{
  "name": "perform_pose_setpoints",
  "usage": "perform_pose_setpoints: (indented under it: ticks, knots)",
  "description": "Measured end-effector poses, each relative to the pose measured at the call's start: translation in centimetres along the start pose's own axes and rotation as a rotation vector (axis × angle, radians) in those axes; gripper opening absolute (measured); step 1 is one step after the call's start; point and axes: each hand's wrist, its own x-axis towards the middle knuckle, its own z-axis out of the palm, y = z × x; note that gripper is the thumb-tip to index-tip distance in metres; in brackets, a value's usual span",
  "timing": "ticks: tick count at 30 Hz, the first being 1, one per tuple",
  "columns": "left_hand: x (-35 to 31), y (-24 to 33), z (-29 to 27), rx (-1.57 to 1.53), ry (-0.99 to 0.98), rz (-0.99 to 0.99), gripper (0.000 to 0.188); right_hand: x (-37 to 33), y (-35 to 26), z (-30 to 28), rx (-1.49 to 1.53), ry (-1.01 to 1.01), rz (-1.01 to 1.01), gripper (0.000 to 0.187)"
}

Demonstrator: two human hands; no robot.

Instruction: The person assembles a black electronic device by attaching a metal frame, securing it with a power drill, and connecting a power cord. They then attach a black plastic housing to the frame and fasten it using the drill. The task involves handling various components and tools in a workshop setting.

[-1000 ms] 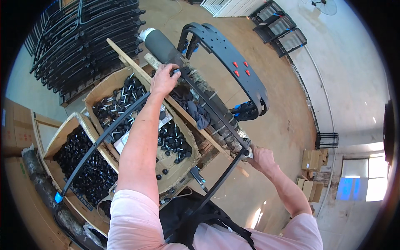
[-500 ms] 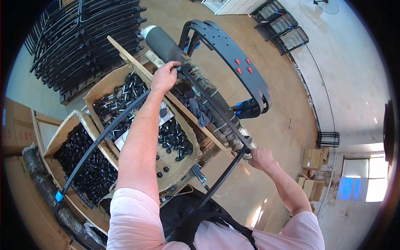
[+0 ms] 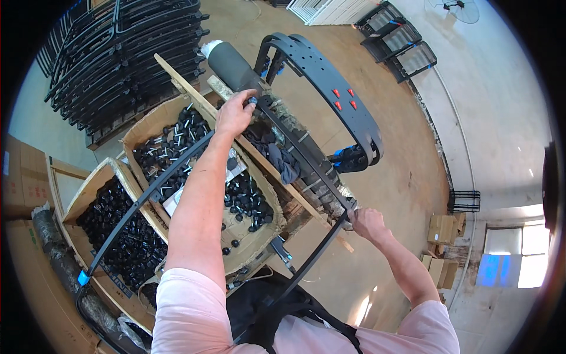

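A black metal frame (image 3: 303,154) lies before me, its crossbar resting along a wrapped, padded support (image 3: 318,160). Its long side bars run back toward me on both sides. At the far left corner my left hand (image 3: 234,113) pinches a small dark round-headed knob (image 3: 252,101) between thumb and fingers. My right hand (image 3: 368,225) is closed at the frame's other corner, and its fingers hide what they hold. Below my left forearm, a cardboard box (image 3: 272,187) contains black-headed bolts (image 3: 243,197).
A second box holds many black plastic pieces (image 3: 121,221). Beyond the support stands a curved black part (image 3: 330,82) with red pieces on it. Black frames (image 3: 127,56) are stacked at the far left. A wooden strip (image 3: 277,171) and a dark cloth (image 3: 283,162) lie beside the crossbar.
My left fingers have shifted slightly, and the knob at their tips shows more. My right hand has turned a little at its corner. The frame stays nearly in place.
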Motion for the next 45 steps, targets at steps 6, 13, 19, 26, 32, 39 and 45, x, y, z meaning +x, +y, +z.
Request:
perform_pose_setpoints:
  ticks: [6,13,19,26,32,39,45]
  knots:
    - [0.0,1.2,-0.7,0.05,-0.056,-0.142,0.062,-1.1,-1.0,0.9,0.057,0.249,-0.129,0.051]
    - [0.6,3.5,-0.8,0.336,-0.034,-0.154,0.097,1.0,-0.4,3.8,-0.031,0.267,-0.021,0.061]
    - [1.3,-3.3,-8.7,0.433,0.302,-0.236,0.057,1.3,-1.4,3.4,0.001,0.256,-0.009,0.066]
    - [1.5,3.4,-1.7,0.655,-0.048,0.006,0.066,-1.0,-1.2,0.5,0.152,0.277,-0.018,0.062]
    - [3.4,2.8,-1.5,0.843,-0.238,0.348,0.038,0.2,0.7,1.8,0.131,0.037,-0.007,0.061]
    - [2.9,5.8,-1.8,0.711,-0.246,-0.026,0.057,-0.3,-0.1,1.1,0.083,0.172,-0.034,0.062]
    - [0.4,1.3,0.2,0.298,-0.011,0.008,0.043,-0.7,-0.5,0.2,0.061,0.165,-0.109,0.06]
